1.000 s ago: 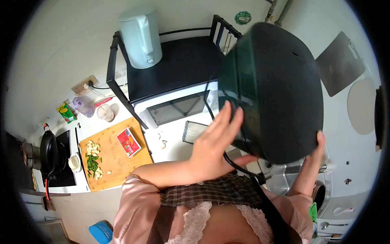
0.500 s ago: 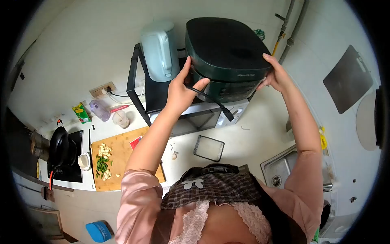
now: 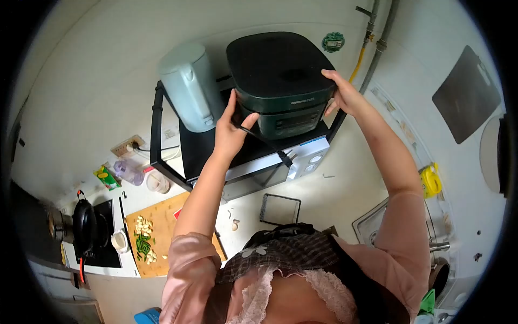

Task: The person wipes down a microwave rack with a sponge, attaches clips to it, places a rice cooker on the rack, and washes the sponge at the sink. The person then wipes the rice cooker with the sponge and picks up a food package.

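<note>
Glossy pink sleeves (image 3: pixel 193 272) that gathered in soft folds near the elbows, pale lace trim (image 3: pixel 258 294) that edged the neckline, a dark plaid apron (image 3: pixel 288 249) that bore a light flower patch (image 3: pixel 253 252), dark straps (image 3: pixel 372 283) that crossed the pink fabric

The left hand (image 3: pixel 231 129) presses the left side of a dark green cooker (image 3: pixel 280 67), while the right hand (image 3: pixel 344 96) grips its right side, over a black shelf (image 3: pixel 195 154). A cord with a black plug (image 3: pixel 285 157) hangs before the cooker. Left of the cooker stands a pale blue kettle (image 3: pixel 189 89); below it, a microwave (image 3: pixel 303 167); lower left, a cutting board (image 3: pixel 164 224) bearing pale cloves (image 3: pixel 143 224) and green pieces (image 3: pixel 143 245); lower right, a sink (image 3: pixel 363 225).
</note>
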Demonstrator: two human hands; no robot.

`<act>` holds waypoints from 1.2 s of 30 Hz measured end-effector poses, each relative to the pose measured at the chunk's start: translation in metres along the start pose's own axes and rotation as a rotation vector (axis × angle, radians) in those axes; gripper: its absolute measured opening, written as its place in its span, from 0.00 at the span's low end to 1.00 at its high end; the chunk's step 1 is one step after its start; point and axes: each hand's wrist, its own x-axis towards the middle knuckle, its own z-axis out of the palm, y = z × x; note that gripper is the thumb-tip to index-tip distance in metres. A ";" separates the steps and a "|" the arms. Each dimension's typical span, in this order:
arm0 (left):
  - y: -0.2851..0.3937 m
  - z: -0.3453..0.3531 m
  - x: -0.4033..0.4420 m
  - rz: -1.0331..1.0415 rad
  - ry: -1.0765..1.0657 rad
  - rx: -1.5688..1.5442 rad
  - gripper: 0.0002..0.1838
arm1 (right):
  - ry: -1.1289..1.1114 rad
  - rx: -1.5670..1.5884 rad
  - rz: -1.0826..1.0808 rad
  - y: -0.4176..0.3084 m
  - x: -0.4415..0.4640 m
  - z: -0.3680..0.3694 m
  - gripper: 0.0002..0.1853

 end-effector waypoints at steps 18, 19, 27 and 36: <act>0.005 0.022 -0.012 0.041 0.086 0.078 0.40 | -0.002 -0.077 0.135 0.000 0.000 -0.001 0.47; 0.005 0.022 -0.013 0.039 0.088 0.078 0.40 | 0.074 -0.108 0.104 0.000 -0.002 0.002 0.45; 0.003 0.021 -0.012 0.082 0.116 0.140 0.38 | 0.296 -0.730 -0.093 -0.024 -0.016 -0.004 0.30; 0.010 0.031 -0.020 -0.015 0.168 0.070 0.37 | 0.071 -0.816 -0.759 -0.017 0.018 -0.007 0.25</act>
